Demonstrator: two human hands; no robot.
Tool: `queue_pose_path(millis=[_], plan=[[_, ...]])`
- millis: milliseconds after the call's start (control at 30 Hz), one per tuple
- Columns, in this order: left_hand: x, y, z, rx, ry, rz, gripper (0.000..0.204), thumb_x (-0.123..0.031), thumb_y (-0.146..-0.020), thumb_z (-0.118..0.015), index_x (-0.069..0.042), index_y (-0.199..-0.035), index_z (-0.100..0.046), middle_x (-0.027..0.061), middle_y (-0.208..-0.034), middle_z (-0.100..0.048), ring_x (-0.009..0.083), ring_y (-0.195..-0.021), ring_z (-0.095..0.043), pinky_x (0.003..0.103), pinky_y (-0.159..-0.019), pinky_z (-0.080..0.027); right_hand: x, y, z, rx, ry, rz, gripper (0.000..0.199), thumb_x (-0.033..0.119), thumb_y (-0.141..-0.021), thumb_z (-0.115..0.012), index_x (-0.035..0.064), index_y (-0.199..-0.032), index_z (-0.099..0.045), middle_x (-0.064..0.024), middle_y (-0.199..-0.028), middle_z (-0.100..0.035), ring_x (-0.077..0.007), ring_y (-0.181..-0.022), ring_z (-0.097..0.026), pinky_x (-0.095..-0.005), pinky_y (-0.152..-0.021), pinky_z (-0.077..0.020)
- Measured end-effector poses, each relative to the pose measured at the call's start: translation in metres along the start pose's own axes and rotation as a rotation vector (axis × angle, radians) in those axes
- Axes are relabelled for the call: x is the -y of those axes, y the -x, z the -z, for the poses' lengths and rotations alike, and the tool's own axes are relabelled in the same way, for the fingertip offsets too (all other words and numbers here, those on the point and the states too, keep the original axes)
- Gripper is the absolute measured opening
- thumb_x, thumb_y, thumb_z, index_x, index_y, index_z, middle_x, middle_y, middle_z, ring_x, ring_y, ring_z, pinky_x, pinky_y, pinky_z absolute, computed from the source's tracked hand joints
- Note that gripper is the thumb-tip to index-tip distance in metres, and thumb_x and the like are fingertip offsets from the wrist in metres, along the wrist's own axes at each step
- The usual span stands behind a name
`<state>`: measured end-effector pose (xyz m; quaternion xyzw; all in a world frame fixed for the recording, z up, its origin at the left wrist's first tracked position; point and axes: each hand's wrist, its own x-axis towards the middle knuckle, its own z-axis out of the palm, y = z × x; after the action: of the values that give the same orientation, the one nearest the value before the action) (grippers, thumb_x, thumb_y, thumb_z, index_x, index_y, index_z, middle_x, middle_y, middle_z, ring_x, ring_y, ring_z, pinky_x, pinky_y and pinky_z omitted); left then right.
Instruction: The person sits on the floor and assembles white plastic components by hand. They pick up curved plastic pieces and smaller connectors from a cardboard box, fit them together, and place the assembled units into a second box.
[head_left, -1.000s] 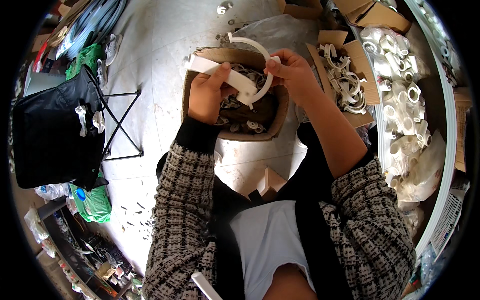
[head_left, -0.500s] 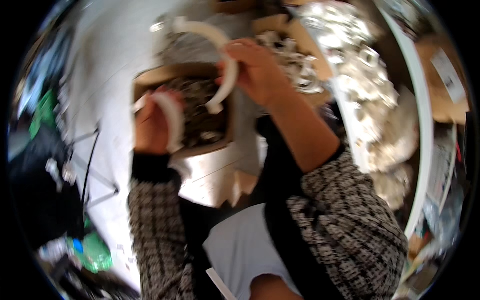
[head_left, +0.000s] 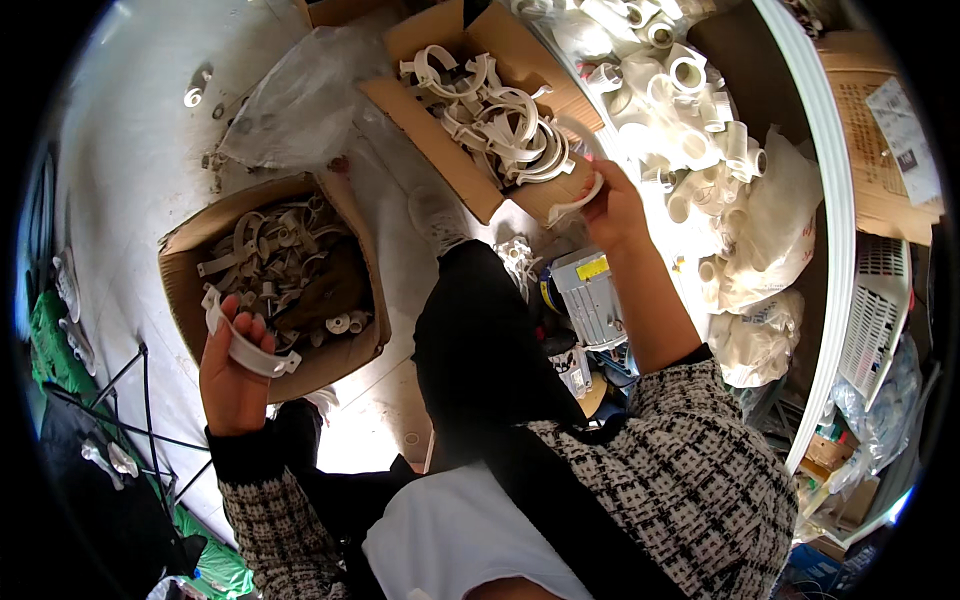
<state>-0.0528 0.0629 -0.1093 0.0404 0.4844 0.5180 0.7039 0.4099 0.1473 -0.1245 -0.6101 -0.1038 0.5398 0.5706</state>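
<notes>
My left hand is closed around a white plastic half-ring pipe clamp, over the near left corner of a cardboard box. Inside that box lie several white clamps and small fittings. At the near right edge of a second cardboard box, my right hand pinches another white half-ring clamp. The upper part of this clamp is blurred. Several white half-ring clamps fill the second box.
On the right, a white-edged shelf bears white pipe fittings and plastic bags. A grey case stands beside my leg. A clear plastic sheet lies on the floor; black folding-frame legs stand at left.
My right hand has moved with its clamp from above the left box to the right box. My left hand still holds its clamp. The view has shifted, showing more of the right box.
</notes>
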Motion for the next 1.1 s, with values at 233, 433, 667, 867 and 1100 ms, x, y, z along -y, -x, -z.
queue_pose_path(millis=[233,433,667,867,1100], plan=[[0.011,-0.021,-0.022,-0.091,-0.035,0.063,0.033,-0.021,-0.093,-0.045,-0.006,-0.122,-0.045,-0.0009,-0.088,-0.059,0.0113,-0.08,-0.054,0.026,-0.075,-0.045,0.028,-0.087,-0.001,-0.158,0.111,0.256,0.008,0.011,-0.082,-0.058,0.0061,-0.081,-0.052,-0.0002,-0.071,-0.047,-0.0122,-0.061,-0.049,-0.0286,-0.057,-0.0468],[0.019,-0.041,-0.042,-0.104,-0.034,0.105,0.032,-0.02,-0.094,-0.043,-0.006,-0.122,-0.045,0.0,-0.089,-0.059,0.0118,-0.08,-0.055,0.027,-0.073,-0.047,0.033,-0.14,-0.041,0.055,0.434,0.25,0.022,0.017,-0.079,-0.064,0.0024,-0.091,-0.053,-0.0013,-0.076,-0.047,-0.0122,-0.064,-0.049,-0.0276,-0.06,-0.0491],[0.02,-0.047,-0.053,-0.079,-0.013,0.119,0.032,-0.021,-0.094,-0.041,-0.006,-0.123,-0.045,0.0009,-0.091,-0.059,0.0126,-0.08,-0.056,0.027,-0.072,-0.049,0.023,-0.174,-0.038,0.029,0.872,0.255,0.027,0.023,-0.079,-0.063,0.0015,-0.094,-0.059,-0.0034,-0.074,-0.056,-0.0139,-0.06,-0.053,-0.0265,-0.054,-0.0456],[0.025,-0.042,-0.058,-0.067,-0.018,0.121,0.033,-0.021,-0.094,-0.041,-0.006,-0.123,-0.044,0.0014,-0.091,-0.059,0.013,-0.08,-0.056,0.028,-0.072,-0.05,0.024,-0.183,0.04,0.051,1.174,-0.126,0.024,0.027,-0.078,-0.062,0.0043,-0.086,-0.061,-0.0015,-0.068,-0.057,-0.0102,-0.055,-0.052,-0.0236,-0.041,-0.0381],[0.027,-0.037,-0.063,-0.043,-0.023,0.12,0.032,-0.02,-0.095,-0.041,-0.007,-0.123,-0.044,0.0017,-0.09,-0.059,0.0133,-0.08,-0.057,0.028,-0.072,-0.051,0.011,-0.154,0.053,0.086,1.029,-0.092,0.026,0.024,-0.072,-0.07,0.0025,-0.084,-0.062,-0.0017,-0.072,-0.059,-0.009,-0.059,-0.051,-0.0227,-0.049,-0.0392]])
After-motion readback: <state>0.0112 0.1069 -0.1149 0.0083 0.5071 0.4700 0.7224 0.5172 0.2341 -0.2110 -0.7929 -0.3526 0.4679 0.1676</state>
